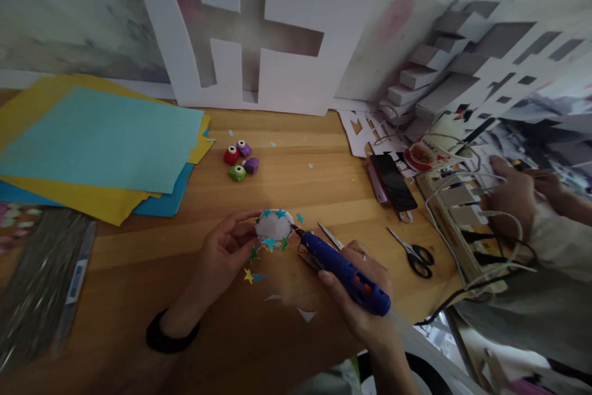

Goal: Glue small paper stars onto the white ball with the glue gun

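Observation:
Between the fingers and thumb of my left hand is the edge of a small white oval piece, its rim dotted with blue and green paper stars. My right hand is closed around a blue glue gun. The gun's dark nozzle points left and meets, or nearly meets, the right rim of the oval piece. Just below the oval lie a yellow star and a blue star on the wooden table. White paper scraps lie nearer to me.
Paper sheets are stacked at left, near a plastic-wrapped bundle. Small craft punches sit behind my hands. Black scissors, a phone and a power strip lie at right. Another person's hand is beyond.

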A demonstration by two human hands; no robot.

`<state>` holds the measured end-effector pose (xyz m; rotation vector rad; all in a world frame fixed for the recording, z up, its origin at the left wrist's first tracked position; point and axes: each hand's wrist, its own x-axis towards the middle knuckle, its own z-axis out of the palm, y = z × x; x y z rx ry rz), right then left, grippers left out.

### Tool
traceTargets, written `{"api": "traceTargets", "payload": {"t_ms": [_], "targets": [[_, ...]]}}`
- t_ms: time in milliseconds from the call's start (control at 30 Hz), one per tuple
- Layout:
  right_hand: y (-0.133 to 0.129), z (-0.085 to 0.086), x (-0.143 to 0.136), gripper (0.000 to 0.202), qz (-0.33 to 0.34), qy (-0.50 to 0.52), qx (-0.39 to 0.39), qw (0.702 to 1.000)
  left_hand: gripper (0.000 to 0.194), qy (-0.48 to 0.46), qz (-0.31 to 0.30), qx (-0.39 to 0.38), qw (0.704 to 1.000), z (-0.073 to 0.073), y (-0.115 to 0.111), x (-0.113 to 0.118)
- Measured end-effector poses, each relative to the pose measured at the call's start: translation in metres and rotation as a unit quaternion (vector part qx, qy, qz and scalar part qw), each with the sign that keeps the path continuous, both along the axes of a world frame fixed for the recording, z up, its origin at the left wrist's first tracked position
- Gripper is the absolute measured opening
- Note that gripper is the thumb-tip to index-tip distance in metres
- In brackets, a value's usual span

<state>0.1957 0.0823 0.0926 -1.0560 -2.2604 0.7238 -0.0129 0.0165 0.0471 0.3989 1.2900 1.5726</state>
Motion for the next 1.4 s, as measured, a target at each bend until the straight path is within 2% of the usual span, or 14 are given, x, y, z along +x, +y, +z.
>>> {"api": "traceTargets", "payload": {"t_ms": [233, 367, 533, 600, 667, 767, 900, 1067, 1233, 1267, 1300, 1400], "targets": [[-0.003, 0.000, 0.003, 0.043, -0.011, -0.017, -0.023, 1.000, 0.040, 0.053, 0.022, 0.019, 0.998, -0.008, -0.003, 0.005], [-0.006, 0.003, 0.003, 0.041, -0.038, -0.031, -0.046, 0.998, 0.035, 0.066, 0.036, 0.024, 0.997, -0.005, -0.005, 0.009], [-0.005, 0.006, 0.004, 0.044, -0.062, -0.056, -0.031, 0.996, 0.040, 0.062, 0.030, 0.032, 0.997, 0.002, -0.005, 0.010], [0.003, 0.003, 0.013, 0.047, -0.105, -0.053, -0.021, 0.993, 0.044, 0.056, 0.015, 0.023, 0.998, 0.003, -0.006, 0.007], [0.016, -0.002, 0.029, 0.049, -0.180, -0.056, -0.011, 0.982, 0.046, 0.056, 0.003, 0.014, 0.998, 0.000, -0.006, 0.005], [0.039, -0.010, 0.054, 0.053, -0.300, -0.104, -0.028, 0.948, 0.046, 0.054, 0.001, 0.016, 0.998, -0.008, -0.007, 0.002], [0.060, -0.019, 0.070, 0.061, -0.350, -0.137, -0.092, 0.922, 0.051, 0.037, 0.020, 0.019, 0.999, -0.018, -0.007, 0.002], [0.058, -0.022, 0.088, 0.062, -0.337, -0.158, -0.065, 0.926, 0.049, -0.005, 0.046, 0.044, 0.998, -0.021, -0.006, 0.000], [0.013, -0.011, 0.126, 0.052, -0.346, -0.243, -0.005, 0.906, 0.044, -0.062, 0.076, 0.054, 0.994, -0.020, -0.003, -0.002], [0.002, -0.010, 0.125, 0.049, -0.321, -0.250, -0.016, 0.913, 0.044, -0.068, 0.076, 0.052, 0.993, -0.020, -0.003, -0.002], [-0.008, -0.010, 0.120, 0.045, -0.268, -0.247, -0.038, 0.930, 0.045, -0.072, 0.077, 0.049, 0.993, -0.020, -0.003, -0.001], [-0.027, -0.021, 0.081, 0.026, -0.103, -0.172, -0.036, 0.979, 0.046, -0.079, 0.083, 0.047, 0.992, -0.019, -0.003, -0.001]]}}
